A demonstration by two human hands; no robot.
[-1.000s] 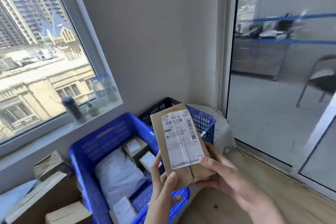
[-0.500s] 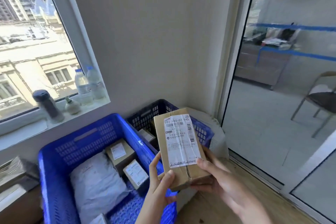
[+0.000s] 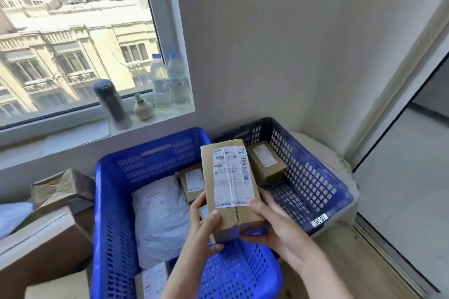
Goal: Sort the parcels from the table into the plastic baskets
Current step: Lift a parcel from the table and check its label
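I hold the brown cardboard parcel [image 3: 230, 189] in both hands, left hand [image 3: 202, 226] and right hand [image 3: 279, 228] clasping its lower end, label up, above the 2 blue plastic baskets [image 3: 114, 201].

Left hand [image 3: 205, 226] and right hand [image 3: 279, 228] raised together, fingers curled closed; right fingertips apparently hidden.

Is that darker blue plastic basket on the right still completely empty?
No: the darker blue plastic basket already holds a small brown cardboard parcel with a white label near its far end.
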